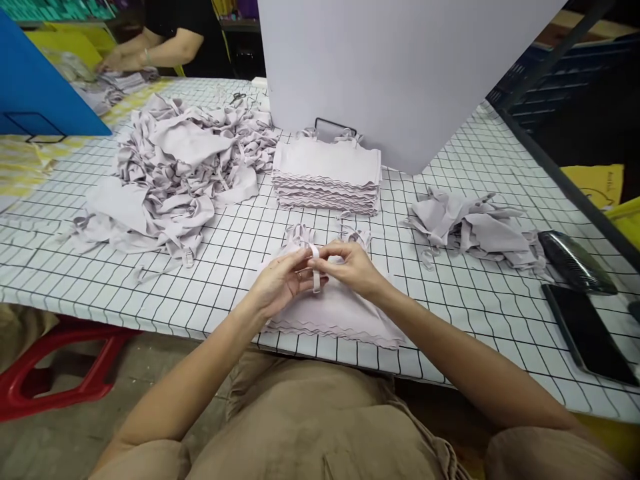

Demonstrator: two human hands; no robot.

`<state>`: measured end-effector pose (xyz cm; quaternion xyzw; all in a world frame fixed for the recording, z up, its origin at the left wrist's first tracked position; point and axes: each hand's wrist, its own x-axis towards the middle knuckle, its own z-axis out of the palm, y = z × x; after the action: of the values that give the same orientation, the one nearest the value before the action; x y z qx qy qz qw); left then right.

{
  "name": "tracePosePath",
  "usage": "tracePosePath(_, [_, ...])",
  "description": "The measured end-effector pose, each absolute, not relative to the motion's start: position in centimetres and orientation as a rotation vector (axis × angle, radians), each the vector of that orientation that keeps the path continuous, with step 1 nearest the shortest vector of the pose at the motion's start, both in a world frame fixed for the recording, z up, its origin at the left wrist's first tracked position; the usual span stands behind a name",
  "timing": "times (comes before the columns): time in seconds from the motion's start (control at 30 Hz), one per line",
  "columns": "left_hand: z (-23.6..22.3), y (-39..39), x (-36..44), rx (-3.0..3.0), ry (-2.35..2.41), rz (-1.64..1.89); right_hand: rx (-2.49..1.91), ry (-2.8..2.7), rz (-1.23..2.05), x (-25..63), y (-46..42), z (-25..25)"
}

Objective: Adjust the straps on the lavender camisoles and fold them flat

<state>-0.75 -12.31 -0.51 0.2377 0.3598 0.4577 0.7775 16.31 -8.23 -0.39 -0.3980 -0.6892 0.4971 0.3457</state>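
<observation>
My left hand (285,280) and my right hand (350,267) meet above a small stack of pale lilac garments (345,313) at the table's near edge. Between them is a narrow pale strap (316,279), its end hanging down over my left fingers. The thumb and forefinger of my right hand pinch the strap, and my left fingers are closed on it from the other side. Gathered straps (300,235) lie at the far end of the stack. Behind it stands a taller, neatly layered pile of the same garments (327,177).
A large loose heap of garments (180,153) lies to the left, a smaller bunch (470,223) to the right. A phone (587,333) and a dark glossy object (577,262) rest at far right. A white panel (390,73) stands behind. Another person's hands (117,61) handle cloth at upper left.
</observation>
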Motion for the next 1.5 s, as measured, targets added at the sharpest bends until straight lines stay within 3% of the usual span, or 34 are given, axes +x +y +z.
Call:
tracePosePath(0.23, [-1.9,-14.1,-1.8,0.545,0.966,0.931,-1.074,-1.59,1.327,16.3,-8.1,-0.4])
tracePosePath(0.43, [-1.9,-14.3,-2.4,0.819,1.057,1.019,-0.968,-1.948,0.798,16.8,-8.5,-1.0])
tracePosePath(0.57, [-1.1,-14.0,-2.6,0.992,1.121,1.07,-0.731,-2.175,0.914,16.2,-8.7,-0.8])
tracePosePath(0.73, [-2.1,-13.2,-3.7,1.498,1.313,1.088,-0.838,-2.039,0.926,16.1,-7.9,-1.3])
tracePosePath(0.87, [-3.7,-12.5,-4.6,1.941,1.608,0.825,-0.986,-1.894,1.039,16.4,-7.2,-2.2])
tracePosePath(1.03, [-4.2,-12.1,-4.5,1.947,1.646,0.639,-0.999,-1.922,1.036,16.1,-6.8,-3.4])
tracePosePath(1.5, [-5.2,-11.8,-3.8,1.965,1.523,0.856,-0.833,-2.206,0.944,15.6,-6.5,-4.1])
